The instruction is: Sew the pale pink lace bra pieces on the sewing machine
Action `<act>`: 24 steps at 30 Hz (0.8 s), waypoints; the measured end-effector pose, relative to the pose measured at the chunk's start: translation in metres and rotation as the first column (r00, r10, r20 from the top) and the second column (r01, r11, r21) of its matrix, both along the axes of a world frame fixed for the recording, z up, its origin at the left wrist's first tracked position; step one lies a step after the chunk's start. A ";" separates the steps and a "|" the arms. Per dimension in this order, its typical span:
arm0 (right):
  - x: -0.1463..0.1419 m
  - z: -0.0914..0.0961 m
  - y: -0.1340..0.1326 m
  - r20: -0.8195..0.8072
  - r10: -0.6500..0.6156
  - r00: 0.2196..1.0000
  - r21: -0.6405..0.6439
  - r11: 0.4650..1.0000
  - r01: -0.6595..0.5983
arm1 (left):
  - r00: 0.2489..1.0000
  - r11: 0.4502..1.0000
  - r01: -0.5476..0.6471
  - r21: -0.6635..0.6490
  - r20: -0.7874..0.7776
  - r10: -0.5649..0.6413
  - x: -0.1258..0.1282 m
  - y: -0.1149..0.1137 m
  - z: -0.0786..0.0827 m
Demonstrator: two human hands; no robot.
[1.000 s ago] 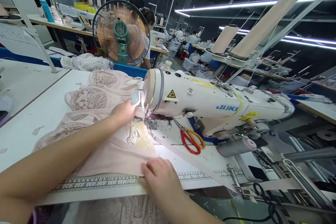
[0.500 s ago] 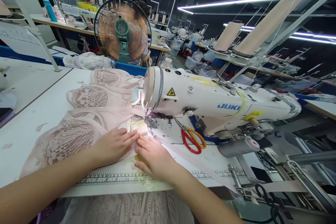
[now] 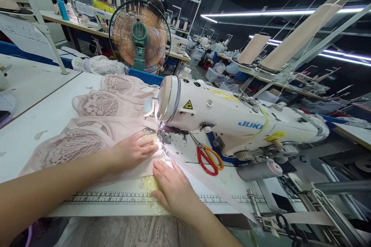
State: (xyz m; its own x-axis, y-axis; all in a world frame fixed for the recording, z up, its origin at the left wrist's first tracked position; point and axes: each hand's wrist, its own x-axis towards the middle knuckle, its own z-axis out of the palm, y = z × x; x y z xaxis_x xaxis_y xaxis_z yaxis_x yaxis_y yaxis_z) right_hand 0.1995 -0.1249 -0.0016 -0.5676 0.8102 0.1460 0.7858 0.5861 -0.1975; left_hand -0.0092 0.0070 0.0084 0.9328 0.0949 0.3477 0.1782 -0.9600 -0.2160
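My left hand (image 3: 131, 152) lies flat on a pale pink lace bra (image 3: 77, 144), fingers stretched towards the needle area of a white sewing machine (image 3: 217, 110). Lower and to the right, my right hand (image 3: 175, 191) rests palm down at the fabric's near edge, fingers extended and thumb apart. A strip of pale pink elastic (image 3: 208, 179) runs from the needle area down to the right. The stitching point is partly hidden under the machine head. More pink lace pieces (image 3: 100, 102) spread out behind, joined in a row.
Scissors (image 3: 206, 160) with red and orange handles lie right of the needle, beside a grey thread cone (image 3: 259, 170). A ruler strip (image 3: 110, 198) runs along the table's front. Behind the table stands a large fan (image 3: 140, 34); a metal tape guide (image 3: 266, 220) is at lower right.
My right hand has moved down and away from my left, opening a gap between them. My left hand has slid slightly forward towards the needle. The camera view has shifted a little.
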 end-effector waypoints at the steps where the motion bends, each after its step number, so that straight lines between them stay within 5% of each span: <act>1: 0.001 0.000 0.002 0.001 0.005 1.000 0.004 1.000 -0.005 | 1.000 1.000 0.021 0.005 -0.001 -0.021 -0.001 0.003 0.001; 7: 0.003 -0.001 0.010 -0.057 -0.003 0.998 0.054 0.999 0.006 | 0.991 0.995 -0.090 0.032 -0.099 0.092 -0.002 0.006 0.001; 14: -0.007 0.014 0.004 -0.051 -0.011 0.999 0.055 0.998 0.013 | 0.975 0.977 -0.178 -0.121 0.110 0.192 0.010 -0.005 -0.008; 24: -0.006 -0.014 0.014 -0.091 -0.103 0.990 0.229 0.966 0.122 | 0.927 0.919 -0.372 -0.126 -0.006 0.374 0.030 0.006 0.002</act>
State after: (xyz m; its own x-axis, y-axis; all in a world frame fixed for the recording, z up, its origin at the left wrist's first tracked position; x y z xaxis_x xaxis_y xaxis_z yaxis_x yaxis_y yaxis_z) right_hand 0.1935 -0.1107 -0.0159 -0.4540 0.8064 0.3790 0.8369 0.5319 -0.1290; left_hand 0.0204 0.0133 0.0106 0.8152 0.4782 0.3269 0.5315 -0.8418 -0.0941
